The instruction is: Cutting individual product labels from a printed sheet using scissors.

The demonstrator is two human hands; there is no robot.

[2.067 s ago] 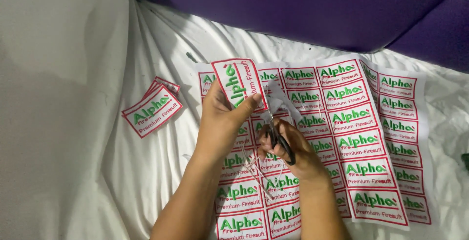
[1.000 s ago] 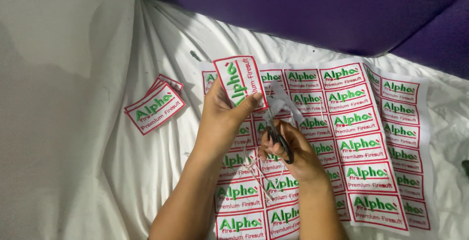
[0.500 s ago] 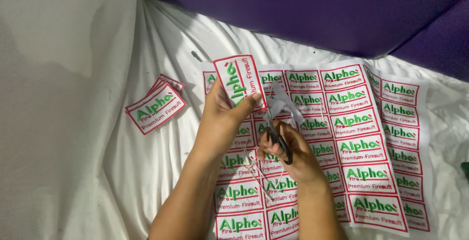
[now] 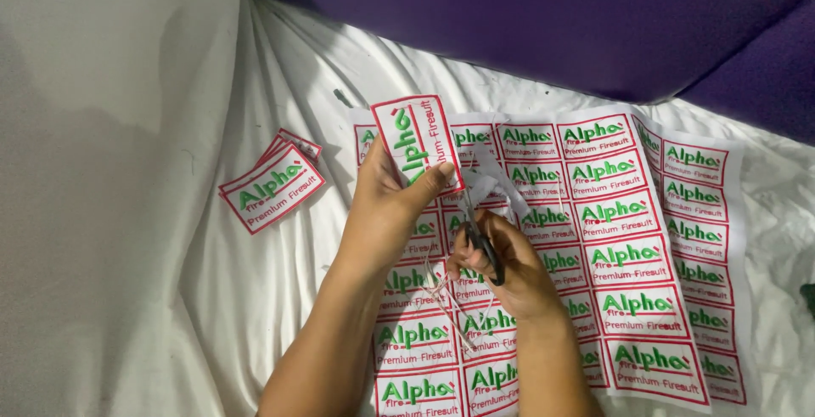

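My left hand (image 4: 386, 213) pinches a cut-out rectangular label patch (image 4: 418, 143), white with a red border and green lettering, and holds it upright above the sheet. My right hand (image 4: 508, 268) grips small dark scissors (image 4: 481, 234) whose blades point up at the patch's lower right edge, where a loose white strip (image 4: 497, 186) hangs. Under both hands lies a large white fabric sheet of several uncut labels (image 4: 628, 256) of the same kind.
A small stack of cut labels (image 4: 272, 186) lies to the left on the rumpled white cloth (image 4: 127, 213). Thin trimmed threads (image 4: 446, 294) lie on the sheet by my wrists. A purple surface (image 4: 552, 18) runs along the back.
Almost nothing has moved; both hands stay in place with the patch and the scissors, and the view has shifted only slightly.
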